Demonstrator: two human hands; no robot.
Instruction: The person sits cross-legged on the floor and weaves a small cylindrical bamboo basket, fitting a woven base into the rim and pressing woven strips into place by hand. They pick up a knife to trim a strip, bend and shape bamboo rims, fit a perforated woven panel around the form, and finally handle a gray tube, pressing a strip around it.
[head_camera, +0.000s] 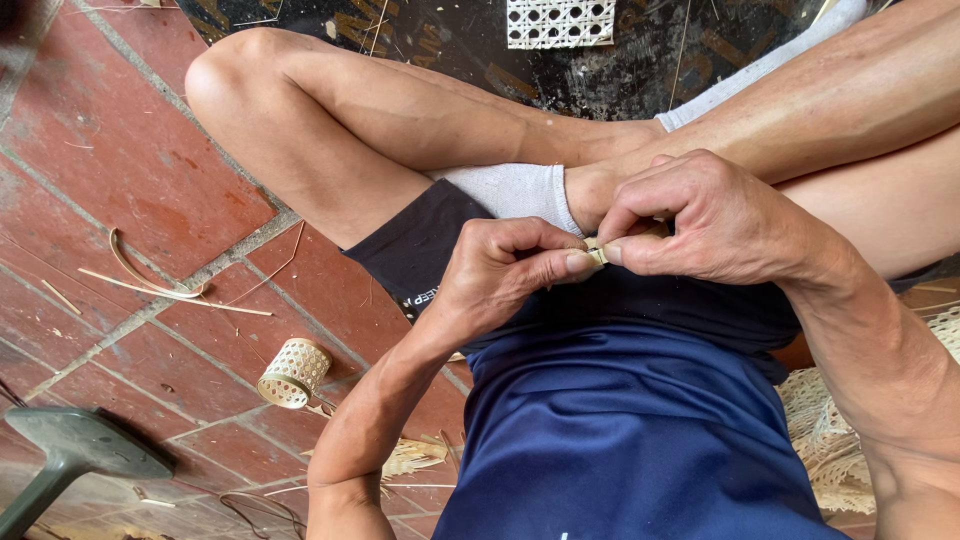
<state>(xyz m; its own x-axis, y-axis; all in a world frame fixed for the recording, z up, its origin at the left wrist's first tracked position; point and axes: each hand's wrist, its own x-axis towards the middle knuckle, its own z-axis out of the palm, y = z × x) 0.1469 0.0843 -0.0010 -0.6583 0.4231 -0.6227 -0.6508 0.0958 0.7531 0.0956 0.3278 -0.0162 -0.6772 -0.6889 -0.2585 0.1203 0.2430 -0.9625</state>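
Note:
Both hands meet over my lap, above my crossed legs. My left hand (510, 270) pinches a small pale cane strip piece (597, 253) between thumb and forefinger. My right hand (710, 225) grips the same piece from the other side, fingers curled tight, fingertips touching those of the left hand. Most of the piece is hidden between the fingers. Below the hands are my dark shorts and blue shirt (620, 430).
A small woven cane cylinder (293, 372) lies on the red brick floor (130, 150) at left. Loose cane strips (150, 282) lie nearby. A woven lattice panel (560, 22) rests on a dark mat at top. A woven mesh sheet (830, 430) is at right, a green stool leg (70, 450) at lower left.

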